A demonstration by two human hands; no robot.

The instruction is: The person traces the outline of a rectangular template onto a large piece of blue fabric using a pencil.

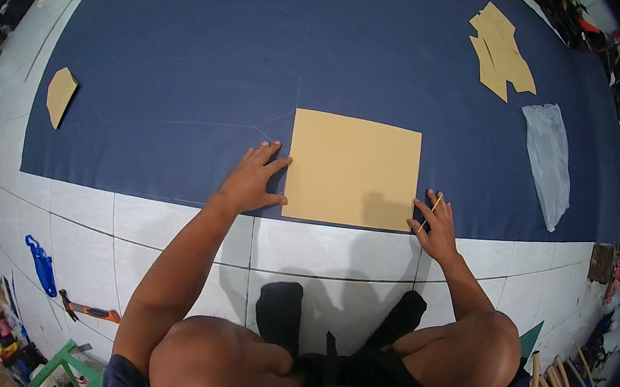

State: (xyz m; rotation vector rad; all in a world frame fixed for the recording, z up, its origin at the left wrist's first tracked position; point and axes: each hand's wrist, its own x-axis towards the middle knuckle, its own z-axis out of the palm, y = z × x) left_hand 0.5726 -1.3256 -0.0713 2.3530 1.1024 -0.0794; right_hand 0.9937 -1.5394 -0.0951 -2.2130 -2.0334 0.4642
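A tan rectangular sheet of card (353,170) lies flat on the large dark blue sheet of material (188,47), close to its near edge. My left hand (254,177) rests on the blue material with its fingers spread, fingertips touching the card's left edge. At the card's lower right edge, my right hand (439,226) has a thin yellow pencil (430,213) between its fingers, and its fingertips touch the card. Faint pale lines run over the blue material to the left of the card.
Irregular tan card pieces (502,53) lie at the far right, another tan piece (61,96) at the left. A clear plastic bag (548,165) lies at right. On the white tiles (182,228) are a hammer (88,311), a blue item (42,266) and a green stool (64,368).
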